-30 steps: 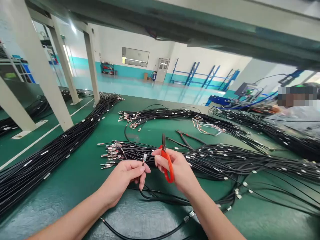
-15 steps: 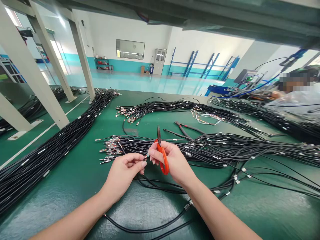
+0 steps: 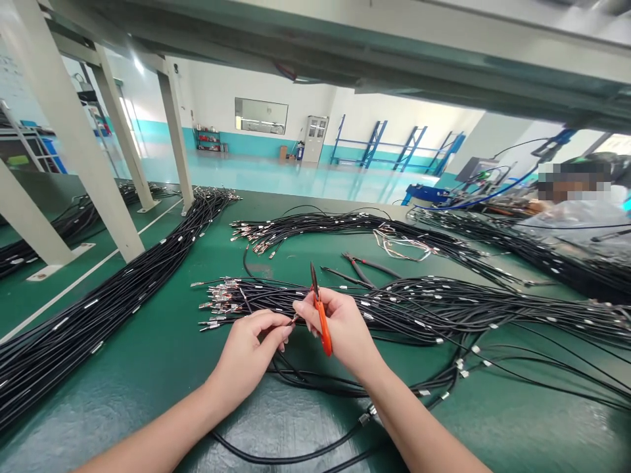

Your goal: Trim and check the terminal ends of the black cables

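Note:
My left hand point(image 3: 256, 345) pinches a black cable close to its end, finger and thumb pressed together. The cable's tip point(image 3: 294, 319) shows between both hands, small and partly hidden by fingers. My right hand point(image 3: 342, 322) keeps orange-handled scissors point(image 3: 323, 323) in its palm, with the dark blades pointing up and away. The thumb and forefinger of that hand are also at the cable tip. Just beyond both hands lies a bundle of black cables point(image 3: 419, 295) with white labels; metal terminals point(image 3: 221, 295) sit on its left ends.
Pliers point(image 3: 367, 268) rest behind the near bundle. Another cable bundle point(image 3: 315, 226) lies farther back, and a long one point(image 3: 133, 282) runs along the left. White posts point(image 3: 93, 151) stand at left; a beam point(image 3: 315, 46) crosses overhead. A co-worker point(image 3: 576, 197) is at far right.
The view has tilted up slightly, so the scene sits lower. The scissors have turned more edge-on in my right hand. Both hands stay together at the cable tip.

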`<action>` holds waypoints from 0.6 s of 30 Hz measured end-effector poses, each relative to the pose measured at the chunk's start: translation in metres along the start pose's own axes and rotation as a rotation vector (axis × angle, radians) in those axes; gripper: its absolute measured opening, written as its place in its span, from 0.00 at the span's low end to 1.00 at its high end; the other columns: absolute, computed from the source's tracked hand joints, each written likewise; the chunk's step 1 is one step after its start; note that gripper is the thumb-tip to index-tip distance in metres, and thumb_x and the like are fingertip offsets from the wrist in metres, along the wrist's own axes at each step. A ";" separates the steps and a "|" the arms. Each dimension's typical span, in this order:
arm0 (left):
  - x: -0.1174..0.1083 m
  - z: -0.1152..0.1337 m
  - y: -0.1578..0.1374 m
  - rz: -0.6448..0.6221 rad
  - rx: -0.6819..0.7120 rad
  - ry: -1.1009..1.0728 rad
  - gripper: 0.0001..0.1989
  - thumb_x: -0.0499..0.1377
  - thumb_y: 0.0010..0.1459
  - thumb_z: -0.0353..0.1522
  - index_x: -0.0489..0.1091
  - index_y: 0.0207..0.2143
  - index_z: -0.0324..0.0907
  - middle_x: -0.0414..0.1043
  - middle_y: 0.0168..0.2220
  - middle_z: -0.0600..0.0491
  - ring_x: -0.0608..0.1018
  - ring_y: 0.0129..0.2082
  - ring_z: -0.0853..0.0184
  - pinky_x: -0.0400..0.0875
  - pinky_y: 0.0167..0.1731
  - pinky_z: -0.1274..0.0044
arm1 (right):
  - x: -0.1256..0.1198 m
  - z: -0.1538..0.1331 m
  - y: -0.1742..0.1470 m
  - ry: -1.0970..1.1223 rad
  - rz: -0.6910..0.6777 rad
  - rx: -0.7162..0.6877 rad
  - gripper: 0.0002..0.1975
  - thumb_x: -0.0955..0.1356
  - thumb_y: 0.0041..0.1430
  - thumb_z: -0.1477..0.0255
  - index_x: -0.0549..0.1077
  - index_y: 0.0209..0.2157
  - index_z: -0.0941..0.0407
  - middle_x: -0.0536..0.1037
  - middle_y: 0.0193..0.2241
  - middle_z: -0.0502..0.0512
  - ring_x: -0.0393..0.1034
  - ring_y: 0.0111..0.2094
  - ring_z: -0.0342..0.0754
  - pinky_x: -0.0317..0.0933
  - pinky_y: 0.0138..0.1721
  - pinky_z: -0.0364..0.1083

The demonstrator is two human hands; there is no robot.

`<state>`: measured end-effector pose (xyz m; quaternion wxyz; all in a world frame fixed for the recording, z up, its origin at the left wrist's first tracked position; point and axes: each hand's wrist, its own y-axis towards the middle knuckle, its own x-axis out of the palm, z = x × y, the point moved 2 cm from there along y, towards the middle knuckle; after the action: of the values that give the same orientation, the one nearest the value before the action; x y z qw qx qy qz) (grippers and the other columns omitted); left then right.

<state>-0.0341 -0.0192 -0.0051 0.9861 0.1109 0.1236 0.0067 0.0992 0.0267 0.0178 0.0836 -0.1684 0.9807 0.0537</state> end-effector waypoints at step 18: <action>-0.027 -0.010 0.014 0.229 -0.319 -0.977 0.03 0.60 0.49 0.26 0.67 0.25 0.37 0.73 0.29 0.51 0.75 0.33 0.69 0.70 0.33 0.80 | -0.012 -0.003 0.004 -0.118 -0.021 0.004 0.08 0.68 0.46 0.68 0.70 0.26 0.58 0.70 0.20 0.48 0.62 0.22 0.40 0.57 0.25 0.41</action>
<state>-0.0626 -0.0043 -0.0054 0.9264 -0.0376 -0.3659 0.0805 0.1082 0.0340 0.0231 0.1423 -0.1751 0.9723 0.0609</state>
